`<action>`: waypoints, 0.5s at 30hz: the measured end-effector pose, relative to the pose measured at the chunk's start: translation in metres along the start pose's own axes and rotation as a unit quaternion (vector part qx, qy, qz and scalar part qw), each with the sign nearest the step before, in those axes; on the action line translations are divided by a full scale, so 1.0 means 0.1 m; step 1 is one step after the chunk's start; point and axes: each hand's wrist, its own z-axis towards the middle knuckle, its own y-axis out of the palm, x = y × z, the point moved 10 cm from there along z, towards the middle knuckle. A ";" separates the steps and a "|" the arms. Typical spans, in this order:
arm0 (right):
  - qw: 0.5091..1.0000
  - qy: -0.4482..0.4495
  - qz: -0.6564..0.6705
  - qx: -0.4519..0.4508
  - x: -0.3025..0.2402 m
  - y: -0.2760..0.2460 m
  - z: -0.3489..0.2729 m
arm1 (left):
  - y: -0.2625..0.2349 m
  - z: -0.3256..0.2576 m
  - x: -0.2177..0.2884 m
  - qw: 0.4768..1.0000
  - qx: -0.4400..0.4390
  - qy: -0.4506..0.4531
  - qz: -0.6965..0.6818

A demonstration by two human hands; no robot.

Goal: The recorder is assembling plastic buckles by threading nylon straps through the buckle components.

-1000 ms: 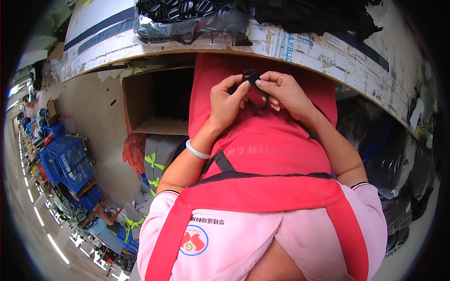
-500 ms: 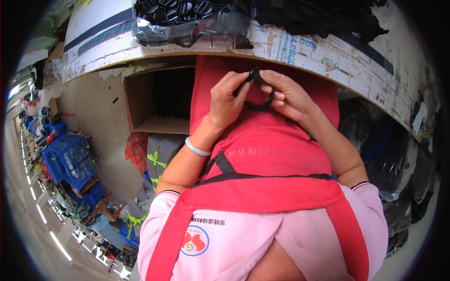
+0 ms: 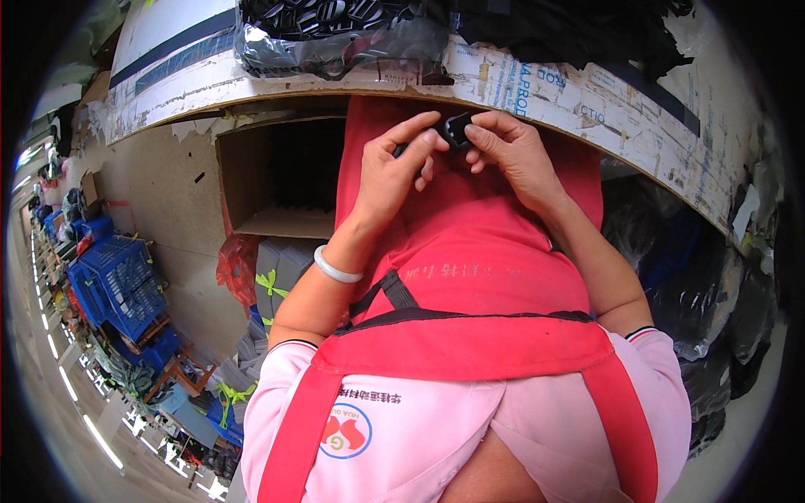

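apron (image 3: 470, 251): red, spread across the lap, closest in
left hand (image 3: 394, 172): fingers pinched on the black buckle (image 3: 455, 130)
right hand (image 3: 516, 151): pinching the same buckle, just under the table edge (image 3: 587, 92)
room: tight, edge right above
bag of buckles (image 3: 335, 33): up top

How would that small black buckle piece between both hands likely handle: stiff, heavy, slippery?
The black buckle piece probably is stiff: it keeps its shape between the fingers. Likely light, since fingertips of the left hand and right hand alone carry it. Its smooth look hints at slipperiness.

single head view, looking steeply down my chest, close on my apron (image 3: 470, 251), workbench edge (image 3: 587, 92) at top.
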 end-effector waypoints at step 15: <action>0.994 -0.012 -0.106 -0.022 -0.20 0.14 -0.23 | 0.08 -0.02 0.00 0.996 0.045 0.037 -0.068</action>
